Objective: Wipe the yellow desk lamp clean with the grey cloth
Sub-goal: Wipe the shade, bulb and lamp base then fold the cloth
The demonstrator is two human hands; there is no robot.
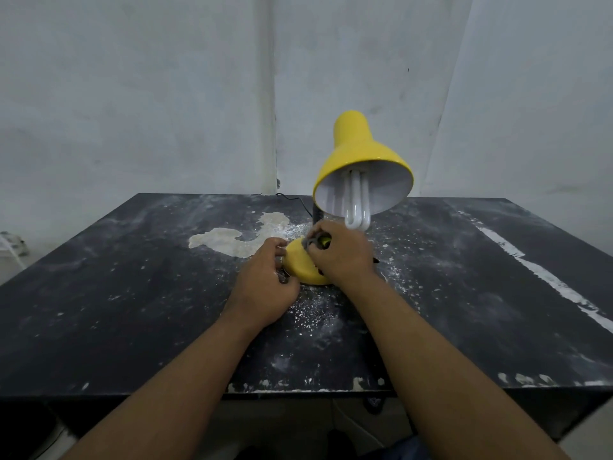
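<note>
- Head view: the yellow desk lamp (360, 161) is seen standing upright near the middle of the dark bench (132, 293), its shade tilted toward the camera so that the white bulb (357, 204) is exposed.
- The lamp's round yellow base (300, 265) is flanked by both hands. The left hand (265, 287) is laid against the base's left edge, fingers curled; something small and dark is glimpsed under them, but what is gripped cannot be told.
- The right hand (341, 254) is pressed over the top and right side of the base, and the grey cloth (311, 242) is seen bunched in its closed fingers, touching the base near the foot of the black neck (317, 214).
- The bench is marked with white powder, smears and a pale dried patch (238, 239) just left of the base.
- Judged from this, the base is the part being wiped now. The shade looks glossy, though whether it was wiped cannot be told. The neck, much of it hidden behind the shade, and the rest of the base appear left to do.
</note>
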